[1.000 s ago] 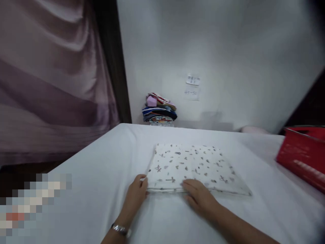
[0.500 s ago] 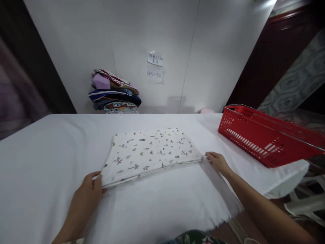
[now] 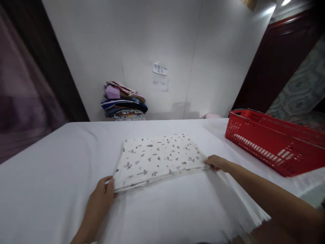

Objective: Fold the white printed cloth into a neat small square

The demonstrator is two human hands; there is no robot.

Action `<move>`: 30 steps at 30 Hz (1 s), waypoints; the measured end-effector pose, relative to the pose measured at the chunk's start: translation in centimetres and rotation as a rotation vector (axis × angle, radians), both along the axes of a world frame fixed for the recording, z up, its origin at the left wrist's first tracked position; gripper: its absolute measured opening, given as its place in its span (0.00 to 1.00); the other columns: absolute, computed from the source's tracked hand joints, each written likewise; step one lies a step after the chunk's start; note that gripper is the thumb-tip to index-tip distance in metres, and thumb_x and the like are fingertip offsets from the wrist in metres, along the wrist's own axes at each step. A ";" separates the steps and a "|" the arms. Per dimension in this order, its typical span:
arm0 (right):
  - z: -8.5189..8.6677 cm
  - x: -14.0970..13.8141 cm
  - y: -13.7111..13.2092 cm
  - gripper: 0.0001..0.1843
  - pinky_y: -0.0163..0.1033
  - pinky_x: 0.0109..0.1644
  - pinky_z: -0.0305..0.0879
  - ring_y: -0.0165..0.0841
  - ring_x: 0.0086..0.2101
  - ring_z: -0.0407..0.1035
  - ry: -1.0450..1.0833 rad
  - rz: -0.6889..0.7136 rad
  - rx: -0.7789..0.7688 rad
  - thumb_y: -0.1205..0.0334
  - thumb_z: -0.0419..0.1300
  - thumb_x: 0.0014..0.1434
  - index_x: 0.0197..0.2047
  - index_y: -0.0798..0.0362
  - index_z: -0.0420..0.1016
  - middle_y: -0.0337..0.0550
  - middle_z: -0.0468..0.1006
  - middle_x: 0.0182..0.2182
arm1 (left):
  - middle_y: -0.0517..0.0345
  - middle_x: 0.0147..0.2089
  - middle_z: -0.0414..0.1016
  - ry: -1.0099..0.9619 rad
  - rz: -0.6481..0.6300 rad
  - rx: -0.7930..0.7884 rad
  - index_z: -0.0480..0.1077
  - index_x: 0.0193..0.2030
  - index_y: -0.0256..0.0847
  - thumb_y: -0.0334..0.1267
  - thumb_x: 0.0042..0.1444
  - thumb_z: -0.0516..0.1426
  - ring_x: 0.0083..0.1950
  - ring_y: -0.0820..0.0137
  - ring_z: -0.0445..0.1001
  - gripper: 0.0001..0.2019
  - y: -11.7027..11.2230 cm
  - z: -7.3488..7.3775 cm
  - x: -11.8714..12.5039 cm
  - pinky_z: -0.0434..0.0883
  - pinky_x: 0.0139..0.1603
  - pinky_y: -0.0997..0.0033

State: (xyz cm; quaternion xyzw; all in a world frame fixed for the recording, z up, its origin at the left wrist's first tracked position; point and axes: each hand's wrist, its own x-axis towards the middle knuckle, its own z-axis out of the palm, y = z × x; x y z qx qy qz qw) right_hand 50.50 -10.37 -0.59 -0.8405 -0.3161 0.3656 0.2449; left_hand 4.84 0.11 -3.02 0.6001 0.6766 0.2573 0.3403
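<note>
A folded white cloth (image 3: 157, 157) with small printed motifs lies flat on the white-covered table, its layered edge toward me. My left hand (image 3: 103, 195) pinches the near left corner, thumb on top and fingers partly hidden beneath. At the near right corner, my right hand (image 3: 217, 163) is closed on the cloth in the same way. The exact kind of cloth item cannot be made out while it is folded.
A red plastic basket (image 3: 269, 139) with metal handles stands on the table's right side. Against the wall at the back left sits a stack of folded clothes (image 3: 124, 103). Paper signs (image 3: 160, 83) hang on the wall. White cloth (image 3: 76, 152) covers the table.
My right hand has closed on the near right corner, where it was just beside it before. My left hand keeps its hold on the left corner. The whole view has shifted slightly.
</note>
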 end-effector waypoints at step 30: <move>-1.5 -11.4 7.2 0.24 0.47 0.62 0.54 0.42 0.58 0.57 -0.354 0.832 0.471 0.48 0.50 0.59 0.55 0.47 0.68 0.44 0.63 0.59 | 0.59 0.32 0.72 0.161 -0.155 -0.008 0.52 0.60 0.40 0.38 0.55 0.47 0.34 0.67 0.71 0.25 -5.7 1.3 3.1 0.59 0.33 0.71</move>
